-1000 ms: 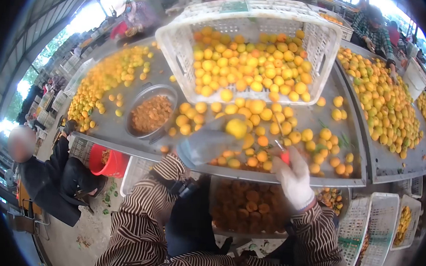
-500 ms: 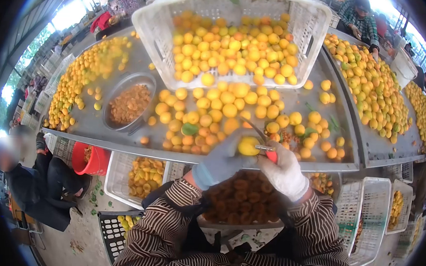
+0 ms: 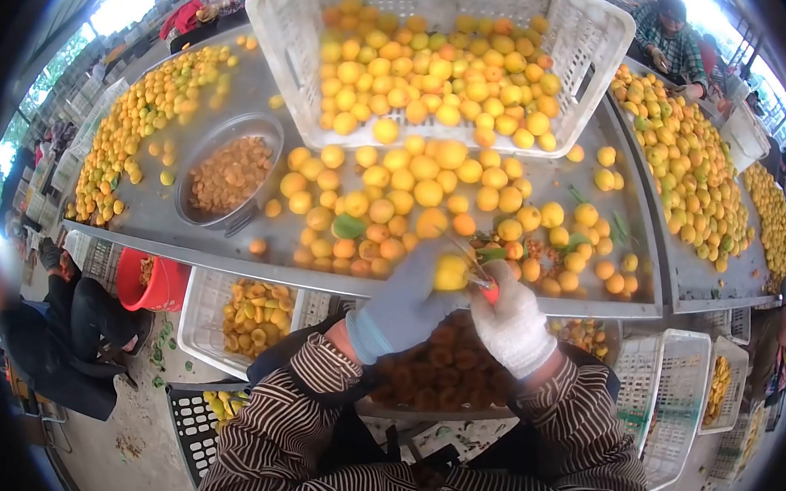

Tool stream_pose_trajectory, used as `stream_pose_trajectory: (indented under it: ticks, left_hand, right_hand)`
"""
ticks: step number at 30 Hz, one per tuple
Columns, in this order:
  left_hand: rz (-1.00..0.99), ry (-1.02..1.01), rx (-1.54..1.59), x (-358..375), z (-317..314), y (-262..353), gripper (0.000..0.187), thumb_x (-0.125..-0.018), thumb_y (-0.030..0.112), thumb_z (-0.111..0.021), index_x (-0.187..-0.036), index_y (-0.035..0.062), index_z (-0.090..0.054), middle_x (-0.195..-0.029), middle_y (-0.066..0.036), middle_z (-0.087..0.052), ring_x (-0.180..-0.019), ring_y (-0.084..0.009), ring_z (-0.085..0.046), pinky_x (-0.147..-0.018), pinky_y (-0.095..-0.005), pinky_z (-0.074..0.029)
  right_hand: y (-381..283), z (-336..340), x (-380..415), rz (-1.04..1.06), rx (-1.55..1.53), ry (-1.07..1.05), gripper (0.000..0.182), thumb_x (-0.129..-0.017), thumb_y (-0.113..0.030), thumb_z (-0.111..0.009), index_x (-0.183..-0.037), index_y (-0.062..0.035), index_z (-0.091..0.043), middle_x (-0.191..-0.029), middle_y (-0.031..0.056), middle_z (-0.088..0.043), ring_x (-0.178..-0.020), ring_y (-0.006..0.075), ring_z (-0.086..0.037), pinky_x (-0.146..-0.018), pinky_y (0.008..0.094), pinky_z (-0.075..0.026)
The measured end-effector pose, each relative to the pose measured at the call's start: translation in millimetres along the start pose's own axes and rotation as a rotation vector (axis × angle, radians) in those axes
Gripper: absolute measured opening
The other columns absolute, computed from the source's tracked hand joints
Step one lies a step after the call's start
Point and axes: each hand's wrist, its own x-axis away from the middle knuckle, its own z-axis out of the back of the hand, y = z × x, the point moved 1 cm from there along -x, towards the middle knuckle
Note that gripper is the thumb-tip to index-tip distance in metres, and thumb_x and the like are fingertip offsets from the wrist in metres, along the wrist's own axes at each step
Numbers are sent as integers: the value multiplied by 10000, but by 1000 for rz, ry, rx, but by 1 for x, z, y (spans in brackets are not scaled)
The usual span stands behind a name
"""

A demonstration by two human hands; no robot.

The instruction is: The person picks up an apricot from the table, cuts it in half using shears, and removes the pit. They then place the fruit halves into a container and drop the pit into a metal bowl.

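Note:
My left hand (image 3: 403, 296), in a grey-blue glove, is closed around a yellow apricot (image 3: 451, 272) above the front edge of the metal table. Opposite it, my right hand (image 3: 510, 317), in a white glove, grips a metal tool with a red handle (image 3: 490, 292). The tool's thin metal end points left and meets the apricot's right side; motion blur hides its exact shape. Just beyond both hands lies a loose heap of apricots (image 3: 428, 194) with a few green leaves. Some pits and scraps (image 3: 537, 250) lie among the fruit at right.
A tilted white crate (image 3: 284, 32) of apricots stands at the back. Left of the heap sits a metal basin (image 3: 272, 171) holding brownish pieces. Below the table are a dark-filled container (image 3: 444, 370), a red bucket (image 3: 170, 286) and white crates (image 3: 681, 398). Other people work nearby.
Both hands stay together at the apricot, shifting slightly left and down. The tool's curved metal part now lies closer to the fruit. The whole view has moved a little.

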Motion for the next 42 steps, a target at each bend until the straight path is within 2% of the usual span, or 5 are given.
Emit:
stream_pose_trajectory:
  ticks: [12,14,23,30,42]
  left_hand:
    - [31,-62,83,-2,6,4,411,-912,128,-668,-1254,4,-477,-1112,-71,-534,-985,-145,-539,-860,-278,-465]
    - [59,-60,119,-5,4,1,404,-911,128,-669,-1249,7,-484,-1108,-66,-533,-981,-141,-538,-854,-274,-465]
    - [284,-180,549,-10,3,-9,497,-893,232,-704,-1278,47,-450,-1111,-51,-536,-960,-121,-542,-810,-247,-466]
    - [372,170,849,-16,10,-19,498,-889,234,-710,-1257,52,-428,-1142,-112,-591,-800,-118,-597,-660,-236,-509]
    - [346,198,1300,-20,9,-28,457,-996,298,-530,-1343,28,-405,-1207,-108,-555,-1023,-204,-603,-842,-369,-520]
  right_hand:
    - [13,-19,-1,14,-157,19,239,-892,-181,-597,-1073,-35,-541,-761,208,-635,-728,384,-653,-631,460,-516]
    - [50,-35,-6,-393,-1142,-557,196,-903,-165,-617,-1021,-15,-573,-693,87,-606,-618,233,-629,-548,359,-494]
    - [-20,27,3,-858,-1596,-892,172,-938,-134,-616,-1011,19,-586,-590,-44,-459,-425,54,-432,-361,212,-273]
    - [-6,14,-8,-165,-410,-159,269,-884,-218,-667,-1042,-11,-601,-666,116,-600,-574,244,-607,-549,331,-482]
    - [-12,5,-5,-447,-573,-224,202,-889,-201,-646,-925,-13,-581,-657,110,-567,-590,211,-574,-580,346,-476]
